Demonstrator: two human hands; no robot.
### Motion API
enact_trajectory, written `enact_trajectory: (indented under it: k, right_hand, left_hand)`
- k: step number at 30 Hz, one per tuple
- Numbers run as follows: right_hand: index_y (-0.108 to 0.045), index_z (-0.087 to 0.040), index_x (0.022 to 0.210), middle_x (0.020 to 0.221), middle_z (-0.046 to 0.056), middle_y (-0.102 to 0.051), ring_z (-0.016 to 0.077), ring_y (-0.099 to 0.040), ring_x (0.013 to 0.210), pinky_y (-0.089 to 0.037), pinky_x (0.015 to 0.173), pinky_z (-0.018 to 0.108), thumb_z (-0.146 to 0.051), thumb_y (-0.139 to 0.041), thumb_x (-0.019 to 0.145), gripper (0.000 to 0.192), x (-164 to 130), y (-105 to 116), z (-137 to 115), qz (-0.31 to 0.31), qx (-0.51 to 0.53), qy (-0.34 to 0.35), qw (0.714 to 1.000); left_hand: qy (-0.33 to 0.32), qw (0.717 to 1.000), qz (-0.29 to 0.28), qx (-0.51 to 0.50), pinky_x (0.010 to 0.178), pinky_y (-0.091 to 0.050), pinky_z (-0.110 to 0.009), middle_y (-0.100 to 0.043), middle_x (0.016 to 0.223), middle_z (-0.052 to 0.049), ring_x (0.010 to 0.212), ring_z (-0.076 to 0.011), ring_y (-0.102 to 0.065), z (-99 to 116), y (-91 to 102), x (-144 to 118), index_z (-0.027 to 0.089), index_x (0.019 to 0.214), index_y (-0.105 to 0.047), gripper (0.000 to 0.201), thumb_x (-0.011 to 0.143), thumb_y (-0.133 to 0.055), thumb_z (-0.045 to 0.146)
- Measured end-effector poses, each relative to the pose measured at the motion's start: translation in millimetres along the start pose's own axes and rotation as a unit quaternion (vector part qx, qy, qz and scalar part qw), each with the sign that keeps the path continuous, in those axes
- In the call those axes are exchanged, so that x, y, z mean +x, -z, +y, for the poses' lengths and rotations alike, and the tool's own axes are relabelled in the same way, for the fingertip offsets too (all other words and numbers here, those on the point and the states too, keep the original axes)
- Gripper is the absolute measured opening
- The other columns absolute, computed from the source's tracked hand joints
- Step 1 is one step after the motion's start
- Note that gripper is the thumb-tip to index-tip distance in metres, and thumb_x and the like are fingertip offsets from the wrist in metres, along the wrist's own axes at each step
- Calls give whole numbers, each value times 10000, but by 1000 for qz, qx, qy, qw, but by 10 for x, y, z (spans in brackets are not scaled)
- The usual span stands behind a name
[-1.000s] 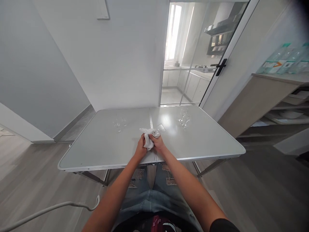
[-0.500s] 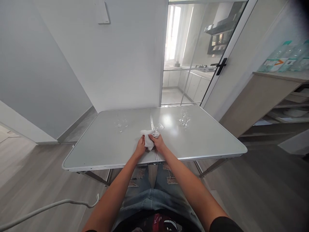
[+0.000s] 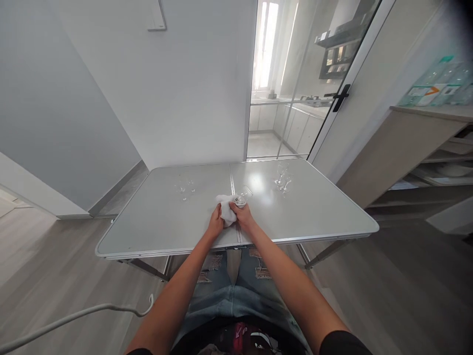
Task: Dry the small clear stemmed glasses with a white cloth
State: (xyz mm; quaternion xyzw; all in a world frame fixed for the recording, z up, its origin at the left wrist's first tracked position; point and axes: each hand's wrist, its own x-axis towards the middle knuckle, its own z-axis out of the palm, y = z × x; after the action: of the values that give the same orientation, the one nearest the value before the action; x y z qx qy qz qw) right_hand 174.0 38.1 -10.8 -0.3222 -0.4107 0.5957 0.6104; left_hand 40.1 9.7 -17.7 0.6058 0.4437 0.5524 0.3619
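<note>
My left hand [image 3: 215, 222] grips a white cloth [image 3: 227, 213], bunched over the table's middle seam. My right hand [image 3: 244, 217] is closed beside it, holding a clear glass [image 3: 244, 193] against the cloth. That glass is tilted, with its open end pointing away to the upper right; its lower part is hidden by cloth and fingers. Several clear stemmed glasses [image 3: 283, 178] stand at the back right of the table. A smaller group of clear glasses [image 3: 184, 188] is on the left half, their outlines faint.
The grey folding table [image 3: 158, 219] has a metal rim and stands against a white wall. Behind its right side is a glass door [image 3: 284, 129] with a black handle. Plastic bottles [image 3: 430, 88] stand on a wooden shelf unit [image 3: 401, 148] at right. A pale cable [image 3: 92, 309] hangs at lower left.
The cloth has shifted slightly around the glass, and the glass has turned a little between my hands. The view has tipped slightly; the other glasses stay where they were.
</note>
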Motion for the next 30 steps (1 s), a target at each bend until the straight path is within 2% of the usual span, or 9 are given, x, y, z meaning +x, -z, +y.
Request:
enact_trajectory:
  k: [3, 7, 11, 17, 22, 25, 28, 30]
  right_hand:
    - [-701, -168, 821, 782, 25, -700, 159, -600, 708, -523, 668, 278, -563, -837, 648, 452, -15, 2, 29, -37, -71, 10, 997]
    - [-734, -169, 826, 799, 28, -709, 160, -600, 712, -512, 681, 279, -561, -796, 710, 414, -25, -1, 46, -61, -129, 29, 989]
    - [-762, -173, 896, 855, 39, -727, 177, -619, 771, -525, 727, 294, -550, -773, 748, 405, -32, -15, 53, -93, -154, 39, 983]
    - [-748, -175, 841, 823, 28, -716, 181, -622, 754, -516, 739, 295, -566, -749, 769, 397, -29, 0, 58, -84, -173, 61, 979]
    - [-693, -169, 814, 751, 16, -680, 155, -581, 689, -491, 650, 262, -605, -723, 781, 439, 1, 5, 52, -29, -109, 40, 993]
    - [-691, -164, 912, 803, 29, -692, 155, -590, 718, -498, 660, 262, -599, -737, 774, 459, 7, 10, 24, 21, -45, 46, 998]
    - [-688, -161, 961, 835, 46, -699, 165, -602, 740, -504, 667, 274, -600, -731, 781, 477, 4, 17, 1, 51, -7, 54, 997]
    - [-681, -166, 935, 826, 43, -693, 165, -597, 734, -502, 657, 275, -600, -736, 776, 466, 2, 15, 1, 50, 0, 49, 998]
  left_hand:
    - [34, 999, 19, -18, 964, -486, -391, -717, 1068, -111, 1012, -249, -634, -18, 1, 6, 165, 1023, -673, 476, 905, -514, 598]
    - [72, 995, 49, -39, 770, -521, -345, -711, 828, -83, 809, -223, -625, -4, -2, -1, 166, 815, -675, 538, 906, -481, 659]
    - [100, 991, 57, -61, 671, -518, -311, -682, 728, -66, 724, -199, -611, 27, -6, -14, 161, 727, -660, 572, 929, -454, 654]
    - [86, 993, 41, -67, 750, -527, -336, -701, 784, -82, 807, -220, -624, 57, 16, -12, 158, 773, -678, 549, 913, -485, 653]
    - [43, 999, 6, -28, 952, -484, -386, -709, 1042, -107, 1023, -246, -627, 22, 13, 19, 148, 1042, -667, 401, 912, -542, 506]
    - [28, 999, -37, -22, 923, -489, -363, -668, 1131, -95, 1040, -224, -615, 32, -11, 12, 167, 1162, -591, 362, 848, -621, 345]
    - [40, 996, -68, -31, 827, -494, -311, -638, 1115, -78, 983, -201, -600, 64, -17, -3, 185, 1145, -567, 383, 782, -657, 267]
    - [37, 996, -63, -46, 779, -480, -286, -621, 1086, -70, 946, -191, -583, 79, 3, -5, 187, 1115, -572, 389, 747, -680, 255]
